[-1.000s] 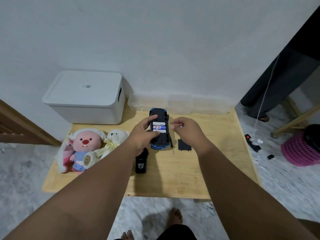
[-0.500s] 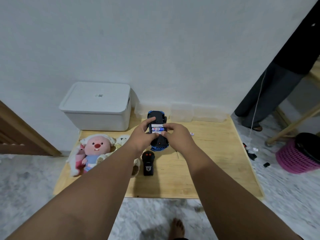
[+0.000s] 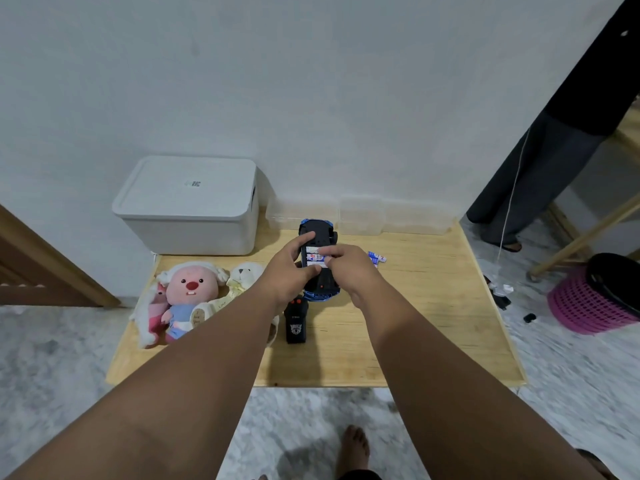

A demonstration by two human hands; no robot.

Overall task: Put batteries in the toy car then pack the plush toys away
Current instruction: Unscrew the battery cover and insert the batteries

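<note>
A bare foot (image 3: 353, 448) stands on the marbled floor before the wooden worktop (image 3: 433, 341). On it, nearest, a black remote control (image 3: 296, 323) lies just below the toy car (image 3: 320, 258), which rests upside down, its battery bay showing batteries (image 3: 314, 257). The left hand (image 3: 289, 271) clamps the car's left side, thumb and fingers closed on the chassis; the right hand (image 3: 346, 268) presses its fingertips (image 3: 323, 251) onto the batteries, fingers drawn together. Left of the arms lie a pink plush toy (image 3: 188, 299) and a cream plush bear (image 3: 242, 280), touching each other. Spare batteries (image 3: 377, 257) lie just right of the car. Farther back sit a lidded white storage box (image 3: 188, 206) and clear containers (image 3: 360, 216) against the wall.
</note>
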